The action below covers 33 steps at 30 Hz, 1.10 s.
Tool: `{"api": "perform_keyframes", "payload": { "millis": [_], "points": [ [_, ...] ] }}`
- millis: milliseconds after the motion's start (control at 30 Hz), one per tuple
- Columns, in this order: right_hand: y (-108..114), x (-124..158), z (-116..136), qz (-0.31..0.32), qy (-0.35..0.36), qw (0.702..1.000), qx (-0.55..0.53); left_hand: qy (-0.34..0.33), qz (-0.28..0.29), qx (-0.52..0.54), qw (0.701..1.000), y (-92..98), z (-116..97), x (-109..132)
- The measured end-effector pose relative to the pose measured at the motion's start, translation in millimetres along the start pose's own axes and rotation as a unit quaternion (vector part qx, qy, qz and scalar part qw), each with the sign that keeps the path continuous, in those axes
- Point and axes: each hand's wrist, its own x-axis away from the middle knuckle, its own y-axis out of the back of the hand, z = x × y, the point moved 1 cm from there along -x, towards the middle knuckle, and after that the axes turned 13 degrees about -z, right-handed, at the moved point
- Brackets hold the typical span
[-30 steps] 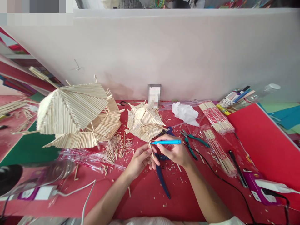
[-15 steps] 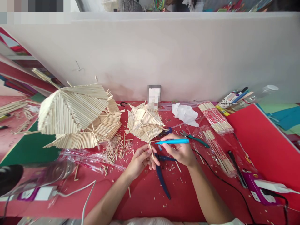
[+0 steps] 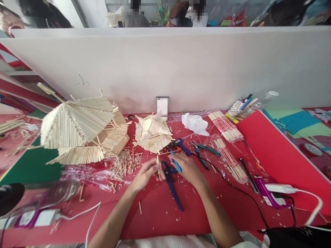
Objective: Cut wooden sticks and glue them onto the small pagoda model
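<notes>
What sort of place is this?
Probably a craft workshop or classroom, judging by the large wooden-stick model, the plastic-wrapped sticks and the green-handled pliers at this worktable.

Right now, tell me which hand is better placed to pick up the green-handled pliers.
Probably the right hand: it is nearer the green-handled pliers, though occupied by a blue pen-like tool. The left hand is farther away, holding a wooden stick.
</notes>
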Motion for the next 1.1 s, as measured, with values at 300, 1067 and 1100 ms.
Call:
{"api": "perform_keyframes", "payload": {
  "millis": [300,1067,1100],
  "points": [
    [-8.6,-2.0,-4.8,-0.018,-0.006,0.999,-0.039,-0.107,-0.061,-0.153,0.981,8.1,4.1,0.0],
    [-18.0,16.7,40.4,-0.095,-0.021,0.965,-0.242,-0.192,-0.192,-0.141,0.952,-4.2,37.1,21.2],
    [-18.3,17.1,41.7,-0.094,-0.020,0.965,-0.244,-0.192,-0.197,-0.138,0.952,-4.1,37.9,21.3]
  ]
}}
